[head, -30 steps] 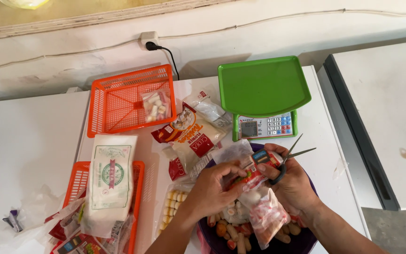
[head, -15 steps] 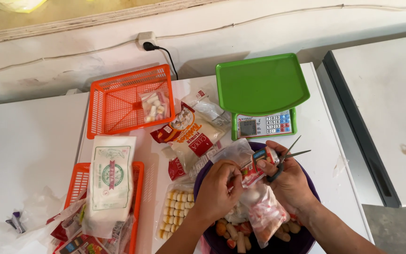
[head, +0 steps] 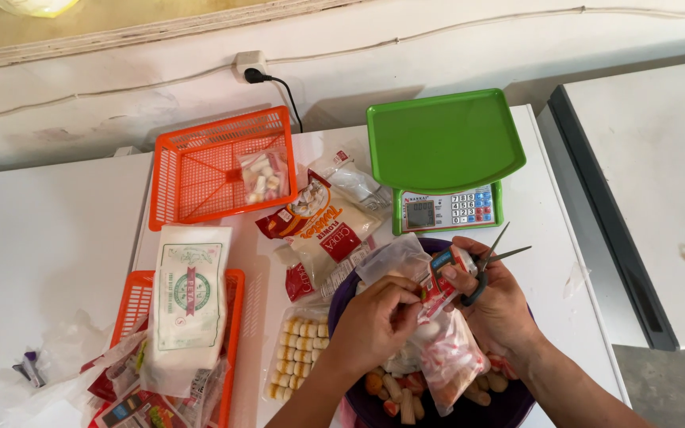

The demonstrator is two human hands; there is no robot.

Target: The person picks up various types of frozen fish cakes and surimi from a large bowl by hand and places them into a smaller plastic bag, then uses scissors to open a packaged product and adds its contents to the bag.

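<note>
The left hand [head: 374,321] pinches the top of a clear plastic bag of red-and-white fish-cake pieces [head: 445,349] over the dark purple bowl [head: 509,408] at 6 o'clock from the green scale [head: 444,158], while the right hand [head: 497,305] grips both the bag's neck and the scissors [head: 481,269]; emptying it well likely means holding the opening low over the bowl (blades pointing away at 2 o'clock). Against half a second ago, the left hand sits slightly lower and the bag's neck is drawn tighter
</note>
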